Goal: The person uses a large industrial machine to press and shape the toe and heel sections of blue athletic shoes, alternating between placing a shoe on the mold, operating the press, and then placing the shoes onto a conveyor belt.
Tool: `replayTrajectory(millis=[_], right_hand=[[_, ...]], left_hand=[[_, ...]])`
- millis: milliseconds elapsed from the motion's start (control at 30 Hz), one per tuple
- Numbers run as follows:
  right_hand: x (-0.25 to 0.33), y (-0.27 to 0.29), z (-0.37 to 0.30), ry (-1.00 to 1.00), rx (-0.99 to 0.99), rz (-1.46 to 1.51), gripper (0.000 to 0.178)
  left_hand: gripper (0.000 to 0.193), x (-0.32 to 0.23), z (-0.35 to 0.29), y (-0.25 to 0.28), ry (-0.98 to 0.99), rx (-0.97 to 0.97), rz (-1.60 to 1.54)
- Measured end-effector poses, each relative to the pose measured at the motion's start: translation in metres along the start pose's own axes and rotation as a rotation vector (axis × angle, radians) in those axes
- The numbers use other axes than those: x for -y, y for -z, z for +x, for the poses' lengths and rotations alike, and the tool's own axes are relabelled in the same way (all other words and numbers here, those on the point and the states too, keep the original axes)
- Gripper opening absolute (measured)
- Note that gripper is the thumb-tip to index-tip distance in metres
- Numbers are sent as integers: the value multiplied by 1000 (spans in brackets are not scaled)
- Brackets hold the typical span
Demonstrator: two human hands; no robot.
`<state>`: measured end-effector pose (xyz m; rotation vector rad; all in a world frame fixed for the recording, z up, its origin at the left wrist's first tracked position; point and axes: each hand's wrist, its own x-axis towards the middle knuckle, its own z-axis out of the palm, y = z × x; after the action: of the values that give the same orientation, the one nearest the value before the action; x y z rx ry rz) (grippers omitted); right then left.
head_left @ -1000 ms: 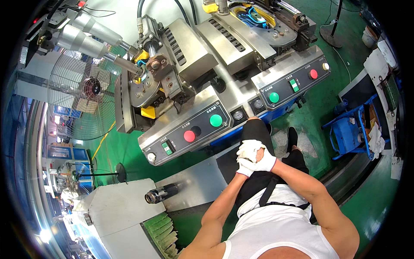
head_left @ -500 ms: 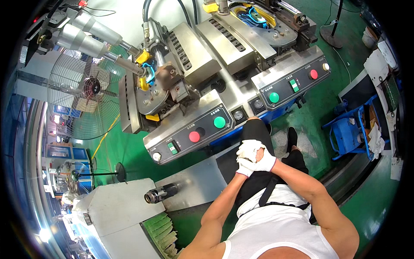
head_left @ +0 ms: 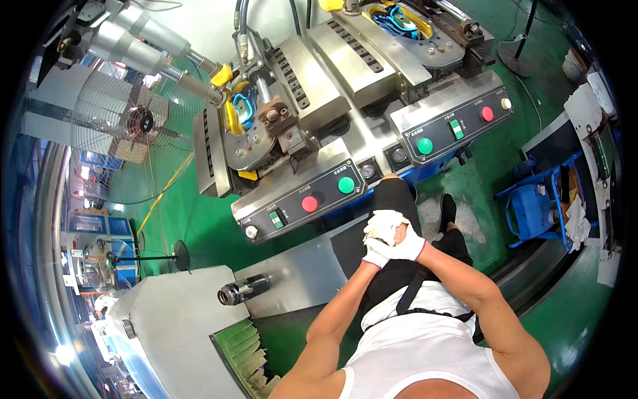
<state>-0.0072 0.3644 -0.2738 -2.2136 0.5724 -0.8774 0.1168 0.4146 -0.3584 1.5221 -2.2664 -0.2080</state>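
My left hand (head_left: 381, 227) and my right hand (head_left: 405, 247), both in white gloves, are clasped together over my lap. Their fingers are closed and overlap, so part of each is hidden; I see no object between them. Bare skin shows at one gap by the gloves. In front of me stands a metal machine with two stations, and neither hand touches it. A blue part (head_left: 245, 106) sits among yellow pads (head_left: 232, 116) in the left station. The right station holds a similar blue part (head_left: 399, 21) in a yellow surround.
Two sloping control panels (head_left: 300, 225) (head_left: 435, 147) carry green and red buttons. A black cylinder (head_left: 243, 289) lies on a metal plate (head_left: 299, 266) to my left. Beyond are a caged fan (head_left: 139, 126) and a grey cabinet (head_left: 179, 306). A blue cart (head_left: 535, 206) stands at right.
My hands stay clasped. In the left station the yellow pads have spread apart and more of the blue part shows. The whole view has shifted slightly.
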Motion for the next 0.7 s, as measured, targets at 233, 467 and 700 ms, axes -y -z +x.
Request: replayTrajectory(millis=[233,467,700], right_hand=[[-9,-6,-9,-25,0,-125,31],[30,25,25,110,118,-8,13],[80,20,69,-245,261,133,15]], left_hand=[[46,-7,3,-2,135,-72,-527],[39,-28,-13,11,254,-106,-496],[18,-40,-104,155,783,-443,-572]])
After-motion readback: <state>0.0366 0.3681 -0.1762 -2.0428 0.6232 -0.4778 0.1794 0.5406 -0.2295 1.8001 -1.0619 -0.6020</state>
